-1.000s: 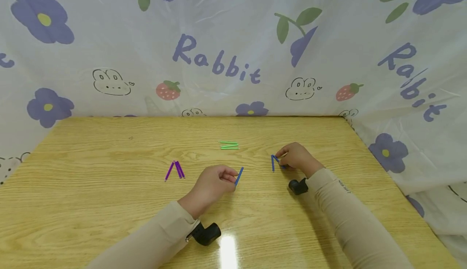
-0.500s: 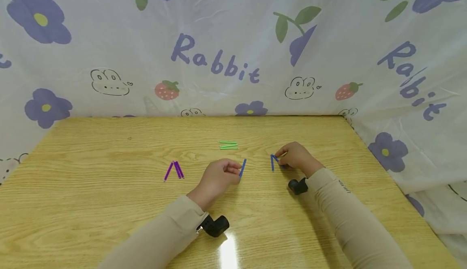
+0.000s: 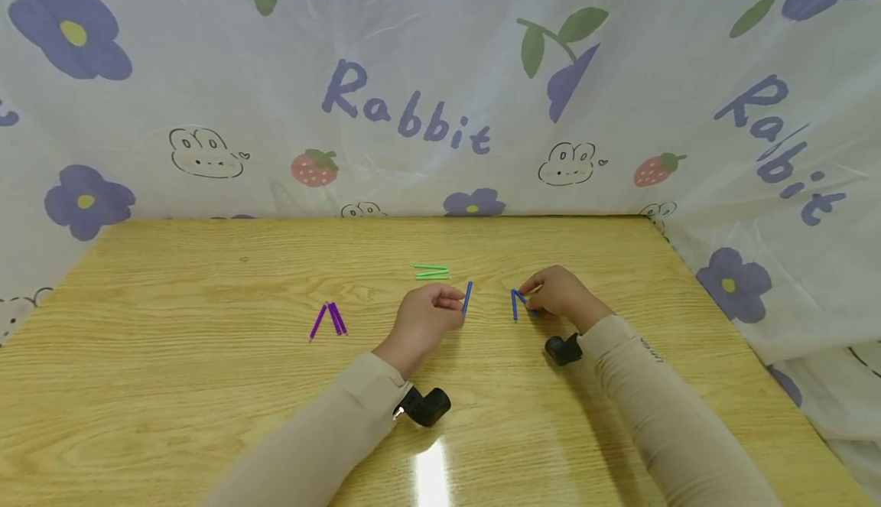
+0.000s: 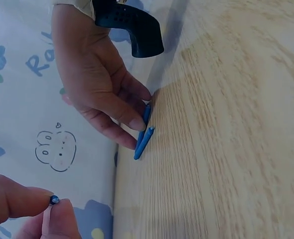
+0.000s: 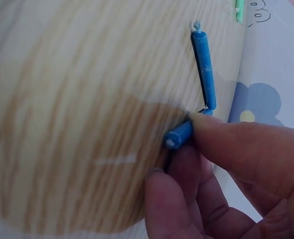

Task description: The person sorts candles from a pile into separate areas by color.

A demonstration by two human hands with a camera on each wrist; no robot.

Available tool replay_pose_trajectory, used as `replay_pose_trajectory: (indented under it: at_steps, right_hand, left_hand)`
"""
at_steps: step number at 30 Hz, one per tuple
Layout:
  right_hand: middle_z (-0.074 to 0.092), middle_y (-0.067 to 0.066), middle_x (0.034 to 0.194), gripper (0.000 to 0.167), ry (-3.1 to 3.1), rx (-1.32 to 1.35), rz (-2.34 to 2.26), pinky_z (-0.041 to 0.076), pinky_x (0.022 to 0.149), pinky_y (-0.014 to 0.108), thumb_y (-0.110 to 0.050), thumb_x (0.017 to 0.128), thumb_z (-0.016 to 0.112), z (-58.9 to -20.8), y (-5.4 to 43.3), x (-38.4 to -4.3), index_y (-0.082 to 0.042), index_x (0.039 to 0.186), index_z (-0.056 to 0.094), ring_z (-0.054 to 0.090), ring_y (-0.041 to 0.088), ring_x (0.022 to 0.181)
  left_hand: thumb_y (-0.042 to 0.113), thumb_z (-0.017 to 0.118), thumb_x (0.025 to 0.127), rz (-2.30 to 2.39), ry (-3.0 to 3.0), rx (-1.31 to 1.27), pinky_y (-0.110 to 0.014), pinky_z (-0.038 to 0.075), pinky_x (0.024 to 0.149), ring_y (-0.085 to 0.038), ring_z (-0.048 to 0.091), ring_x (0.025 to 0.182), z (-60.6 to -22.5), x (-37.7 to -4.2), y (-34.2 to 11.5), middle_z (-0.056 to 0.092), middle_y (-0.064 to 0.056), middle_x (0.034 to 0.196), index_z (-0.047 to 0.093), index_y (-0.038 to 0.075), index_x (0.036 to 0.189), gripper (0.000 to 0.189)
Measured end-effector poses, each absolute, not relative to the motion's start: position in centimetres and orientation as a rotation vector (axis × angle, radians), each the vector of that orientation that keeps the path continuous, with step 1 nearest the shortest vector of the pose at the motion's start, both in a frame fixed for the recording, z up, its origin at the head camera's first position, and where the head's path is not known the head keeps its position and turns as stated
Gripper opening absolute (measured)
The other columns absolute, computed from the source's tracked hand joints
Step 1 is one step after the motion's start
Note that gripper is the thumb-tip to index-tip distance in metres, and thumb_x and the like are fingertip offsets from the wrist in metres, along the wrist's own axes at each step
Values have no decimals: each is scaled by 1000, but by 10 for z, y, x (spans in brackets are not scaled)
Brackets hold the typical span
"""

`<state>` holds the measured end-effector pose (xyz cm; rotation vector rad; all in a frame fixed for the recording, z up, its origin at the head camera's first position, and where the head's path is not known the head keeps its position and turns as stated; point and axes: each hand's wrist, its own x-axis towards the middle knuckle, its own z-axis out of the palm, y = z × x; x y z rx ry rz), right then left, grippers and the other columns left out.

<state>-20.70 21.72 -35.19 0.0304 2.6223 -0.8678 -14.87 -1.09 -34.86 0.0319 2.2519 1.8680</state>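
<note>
My left hand (image 3: 425,323) pinches a thin blue candle (image 3: 468,298) between thumb and fingers, above the table left of the right hand. In the left wrist view only that candle's end (image 4: 54,199) shows. The right hand (image 3: 559,297) pinches a second blue candle (image 5: 180,135) low at the tabletop, partly covering it. A third blue candle (image 5: 204,69), with a white wick, lies on the wood beside it. Their far ends meet, forming a narrow angle.
Several green candles (image 3: 432,277) lie in a zigzag farther back on the wooden table (image 3: 206,400). Purple candles (image 3: 319,321) lie to the left. A printed curtain (image 3: 413,25) hangs behind the table's back edge. Black wrist cameras (image 3: 428,407) are worn on both arms.
My left hand has moved forward and to the right with its blue candle, closer to the right hand. The right hand and the candles on the table have stayed in place.
</note>
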Motion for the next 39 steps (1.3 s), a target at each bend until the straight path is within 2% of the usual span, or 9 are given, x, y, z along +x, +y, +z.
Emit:
replay_pose_trajectory:
  at_steps: [5,12,21,29,39]
  right_hand:
    - [62,3,69,29,2621,30,-877,46,60,27,-3,89,61,-351,218,-207,1,118,66,51,13,59]
    - [63,4,74,29,2618,30,-881,48,62,27,-3,90,61,-353,219,-208,1,118,66,52,13,61]
    - [66,6,79,29,2622,38,-880,50,63,28,-3,89,63,-354,220,-207,1,117,66,55,13,64]
    - [63,3,72,30,2617,55,-889,49,60,27,-4,88,63,-355,219,-209,1,117,67,53,13,60]
    - [64,3,75,31,2636,46,-877,45,57,24,-2,85,62,-354,217,-209,0,115,68,52,12,60]
  left_hand:
    - [-7,62,80,1880,2256,6,-27,48,72,-20,57,85,-349,-155,-4,63,-10,93,67,-2,107,28]
    - [-7,60,78,1885,2257,-39,-25,46,67,-19,56,83,-353,-162,6,63,-9,91,67,-2,106,29]
    - [-4,60,82,1832,2270,-69,-25,45,67,-18,55,81,-360,-167,18,62,-8,93,67,0,109,29]
    - [-6,60,81,1824,2286,-70,-25,45,66,-17,54,78,-365,-170,27,63,-8,92,67,-1,108,29]
    - [-7,63,80,1807,2313,-89,-27,48,67,-19,59,79,-368,-171,36,66,-10,91,67,-1,103,24]
